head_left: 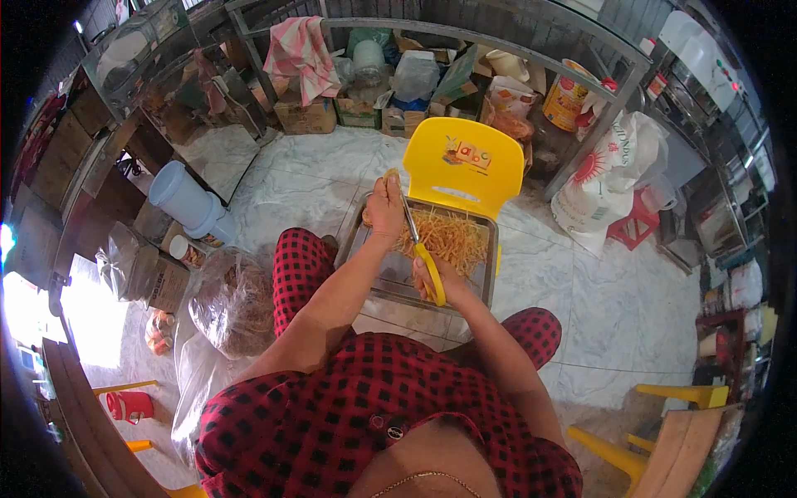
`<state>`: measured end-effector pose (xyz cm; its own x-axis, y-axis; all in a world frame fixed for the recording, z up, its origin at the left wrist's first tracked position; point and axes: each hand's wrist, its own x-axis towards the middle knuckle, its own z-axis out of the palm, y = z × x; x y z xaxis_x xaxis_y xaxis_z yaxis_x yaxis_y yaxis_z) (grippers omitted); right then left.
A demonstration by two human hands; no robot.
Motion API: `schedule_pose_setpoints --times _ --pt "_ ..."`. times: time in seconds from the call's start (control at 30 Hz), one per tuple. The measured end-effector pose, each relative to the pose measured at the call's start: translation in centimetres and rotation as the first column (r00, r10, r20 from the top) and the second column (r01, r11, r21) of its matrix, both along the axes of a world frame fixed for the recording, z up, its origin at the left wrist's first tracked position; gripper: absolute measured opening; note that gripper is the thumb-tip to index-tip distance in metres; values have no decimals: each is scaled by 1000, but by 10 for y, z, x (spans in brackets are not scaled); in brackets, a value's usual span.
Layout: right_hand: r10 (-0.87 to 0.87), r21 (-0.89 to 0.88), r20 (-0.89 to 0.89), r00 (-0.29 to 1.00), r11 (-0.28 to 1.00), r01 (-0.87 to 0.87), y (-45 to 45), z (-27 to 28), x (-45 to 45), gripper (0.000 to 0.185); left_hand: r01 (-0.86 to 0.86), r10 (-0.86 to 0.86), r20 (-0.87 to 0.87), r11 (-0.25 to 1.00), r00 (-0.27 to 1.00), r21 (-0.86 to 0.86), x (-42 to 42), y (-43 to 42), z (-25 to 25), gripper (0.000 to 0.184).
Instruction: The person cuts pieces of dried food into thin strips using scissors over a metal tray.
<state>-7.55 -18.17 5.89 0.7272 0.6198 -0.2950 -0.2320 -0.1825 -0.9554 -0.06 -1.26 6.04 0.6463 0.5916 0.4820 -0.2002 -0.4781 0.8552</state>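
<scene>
My right hand [442,280] is closed round the yellow handles of a pair of scissors [430,270]. The metal blades point up and away, beside my left hand [383,207]. That hand is closed on a small tan piece [392,173], whose tip shows past the fingers; its kind I cannot make out. Both hands are over a metal tray [496,274]. Thin tan strips [452,236] lie heaped in the tray's right part, and another tan piece [366,217] is partly hidden at its left edge. The tray rests on a small yellow chair [465,162].
To the left are a large plastic bag of brown stuff [232,290], a cardboard box [168,284] and a pale blue bucket [178,191]. A white sack [606,187] and a red crate [635,220] stand right. Boxes [303,116] line the back under a metal-framed table [465,33].
</scene>
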Motion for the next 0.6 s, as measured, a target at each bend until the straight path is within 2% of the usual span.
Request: schedule_pose_setpoints --times 0.17,0.27,0.37,0.47,0.53,0.6 --pt "-24 34 -6 1000 999 24 -1 -1 2 51 23 -22 24 1000 999 -19 -5 -9 3 29" --pt "-10 -3 12 1000 1000 10 1 -1 3 50 25 -25 2 998 1000 -55 -7 -11 7 28" --pt "-32 -57 49 998 998 34 1 5 1 49 73 -66 56 986 996 -151 -9 -12 10 29" --pt "-51 -26 50 997 998 52 0 4 0 43 59 -64 -17 978 998 -202 -3 -8 -3 29" --pt "-92 48 25 995 995 91 0 6 -2 37 106 -64 146 947 987 -303 5 -7 -13 28" --pt "-94 44 9 995 995 94 0 4 -1 35 106 -64 130 931 990 -350 8 -5 -20 29"
